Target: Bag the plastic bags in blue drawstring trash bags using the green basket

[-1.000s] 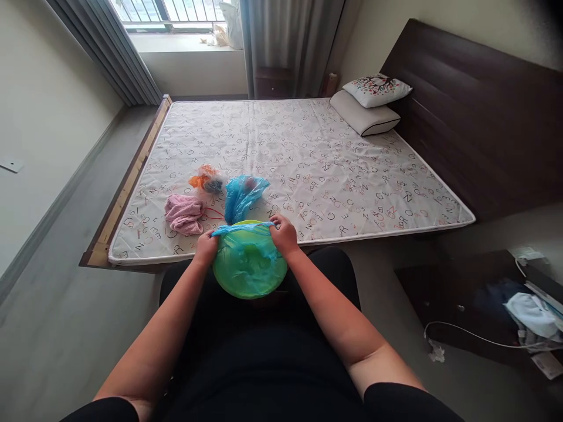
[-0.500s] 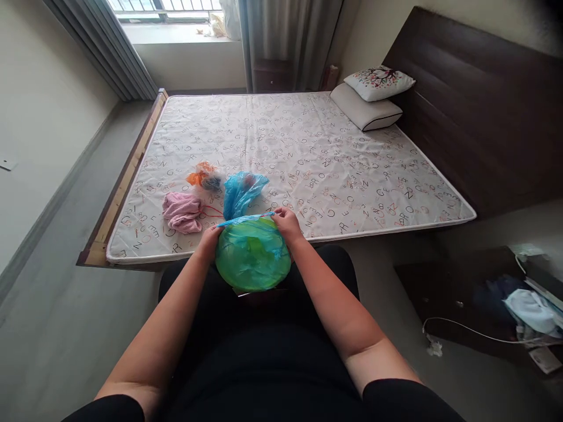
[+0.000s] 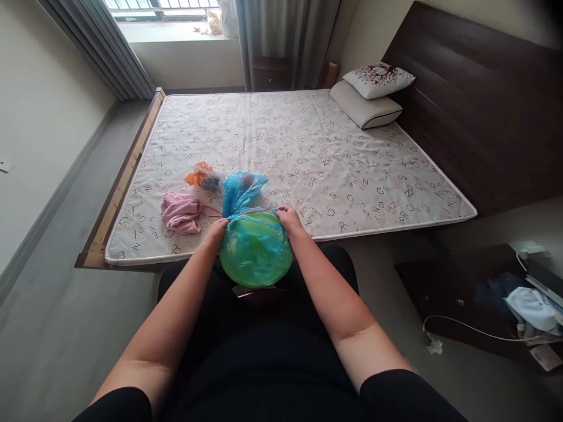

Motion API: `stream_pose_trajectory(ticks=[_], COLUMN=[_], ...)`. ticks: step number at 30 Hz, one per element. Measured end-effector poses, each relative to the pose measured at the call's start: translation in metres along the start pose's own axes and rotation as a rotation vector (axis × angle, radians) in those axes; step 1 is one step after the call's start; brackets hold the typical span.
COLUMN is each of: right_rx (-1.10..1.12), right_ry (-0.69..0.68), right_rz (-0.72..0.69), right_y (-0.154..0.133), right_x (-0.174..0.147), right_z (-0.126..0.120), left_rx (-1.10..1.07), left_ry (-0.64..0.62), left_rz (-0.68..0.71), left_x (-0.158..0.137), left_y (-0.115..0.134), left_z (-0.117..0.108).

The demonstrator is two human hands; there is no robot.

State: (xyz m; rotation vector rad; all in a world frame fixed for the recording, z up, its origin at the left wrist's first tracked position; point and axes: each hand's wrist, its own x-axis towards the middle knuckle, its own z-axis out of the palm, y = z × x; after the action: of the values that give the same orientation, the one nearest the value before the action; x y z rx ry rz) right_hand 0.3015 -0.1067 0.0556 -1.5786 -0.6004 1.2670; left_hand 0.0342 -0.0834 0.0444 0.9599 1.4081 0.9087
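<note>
The pink cloth (image 3: 181, 213) lies bunched on the mattress (image 3: 352, 176), to the left of the left hand and apart from it. Just beyond the cloth sits a small orange and grey bundle (image 3: 202, 177).

The left hand (image 3: 217, 230) is closed on the left rim of the green bin (image 3: 255, 258), pinching the blue bag (image 3: 255, 237) that is stretched over the bin's mouth. The bin sits between the 2 hands, close to the person's body, at the near edge of the mattress. A second bunch of blue plastic (image 3: 241, 192) lies on the mattress just beyond the hands, touching the far rim of the bin.

The right hand (image 3: 289, 220) grips the bag's edge at the right rim, fingers curled over it.

Far to the right of the right hand, 2 pillows (image 3: 372, 97) are stacked against the dark headboard (image 3: 484, 111).
</note>
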Motion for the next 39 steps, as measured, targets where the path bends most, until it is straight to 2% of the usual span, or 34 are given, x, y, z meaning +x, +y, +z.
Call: stream_pose_trajectory(ticks=[5, 10, 17, 23, 30, 35, 39], right_rx=[0.003, -0.010, 0.020, 0.112, 0.172, 0.106, 0.040], right_ry=[0.059, 0.091, 0.076, 0.074, -0.055, -0.176, -0.188], right_rz=[0.007, -0.008, -0.072, -0.041, 0.057, 0.087, 0.091], right_y=[0.011, 0.013, 0.004, 0.000, -0.003, 0.001, 0.014], right_x=[0.015, 0.018, 0.012, 0.015, 0.018, 0.009, 0.002], right_z=[-0.007, -0.014, -0.014, -0.018, -0.028, -0.046, -0.062], left_rx=[-0.036, -0.057, -0.045, -0.001, 0.087, 0.133, 0.136], left_ry=[0.006, 0.020, 0.075, 0.044, 0.025, 0.060, 0.085], left_rz=[0.105, 0.068, 0.102, 0.070, 0.044, 0.080, 0.087], left_x=[-0.010, -0.010, -0.003, -0.020, -0.048, -0.050, -0.048], left_y=[0.007, 0.006, 0.003, -0.008, -0.025, -0.028, -0.028], left_z=[0.012, 0.018, 0.007, -0.006, -0.014, -0.012, -0.010])
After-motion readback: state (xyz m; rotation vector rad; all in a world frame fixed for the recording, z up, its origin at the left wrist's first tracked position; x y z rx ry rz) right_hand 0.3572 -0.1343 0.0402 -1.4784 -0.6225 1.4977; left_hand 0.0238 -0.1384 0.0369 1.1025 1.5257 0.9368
